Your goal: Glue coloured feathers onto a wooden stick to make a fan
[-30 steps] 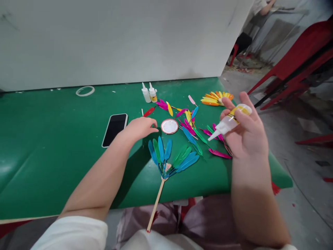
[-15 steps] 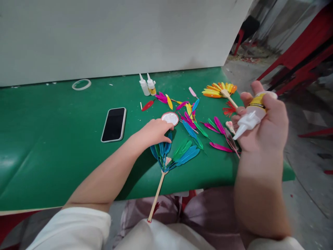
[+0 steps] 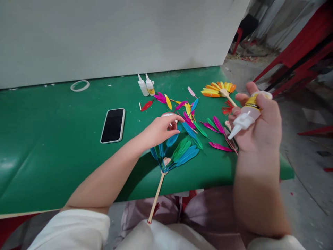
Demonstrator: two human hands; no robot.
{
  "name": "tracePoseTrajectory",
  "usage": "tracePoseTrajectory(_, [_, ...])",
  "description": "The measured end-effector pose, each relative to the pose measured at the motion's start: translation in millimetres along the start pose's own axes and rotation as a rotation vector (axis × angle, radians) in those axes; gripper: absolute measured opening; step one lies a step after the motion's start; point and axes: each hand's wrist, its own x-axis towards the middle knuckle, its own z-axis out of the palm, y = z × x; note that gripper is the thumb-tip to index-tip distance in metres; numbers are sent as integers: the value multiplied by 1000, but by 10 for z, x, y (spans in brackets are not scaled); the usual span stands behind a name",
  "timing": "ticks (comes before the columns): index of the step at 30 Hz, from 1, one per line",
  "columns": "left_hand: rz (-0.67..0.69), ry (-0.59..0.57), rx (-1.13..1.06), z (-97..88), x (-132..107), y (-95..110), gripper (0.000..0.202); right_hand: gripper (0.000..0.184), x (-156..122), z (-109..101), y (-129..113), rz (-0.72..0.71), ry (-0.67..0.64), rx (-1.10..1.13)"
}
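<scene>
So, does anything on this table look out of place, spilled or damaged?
The phone looks out of place: it isn't craft material like the feathers. The handle of the blue-green fan juts off the table, toward the lap. No spill or damage stands out.

Holds left hand (image 3: 161, 129) palm-down, thumb (image 3: 173, 132) apart from forefinger (image 3: 178, 117); clasps with upturned right hand (image 3: 267, 126), wrist (image 3: 255, 152) bodyward of the grip.

right hand (image 3: 262, 130) holds a bottle (image 3: 249, 113) (yellow-labelled)
</scene>
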Motion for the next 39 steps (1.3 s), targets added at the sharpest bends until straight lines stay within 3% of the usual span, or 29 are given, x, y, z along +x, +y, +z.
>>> tracePoseTrajectory(3, [55,110,-113,-53,-39,111,24,18,9,30,23,9,23,-14])
tracePoseTrajectory(7, [76,188,-192,-73,-137,284,43,21,25,63,82,14,32,-32])
tracePoseTrajectory(9, [121,226,-195,-76,-193,361,42,21,25,72,115,4,33,-39])
tracePoseTrajectory(14, [463,344,46,-54,-384,576,28,19,-16,88,165,-91,47,-115])
tracePoseTrajectory(17, [677,319,187,14,-527,727,24,17,-57,113,170,-121,19,-130])
tracePoseTrajectory(22, [752,245,159,158,-633,885,16,16,-146,180,131,-178,-15,-160])
tracePoseTrajectory(29, [929,208,168,259,-577,843,17,18,-266,200,8,-272,2,-123])
tracePoseTrajectory(39, [874,196,139,397,-696,823,18,21,-259,206,29,-375,70,-234])
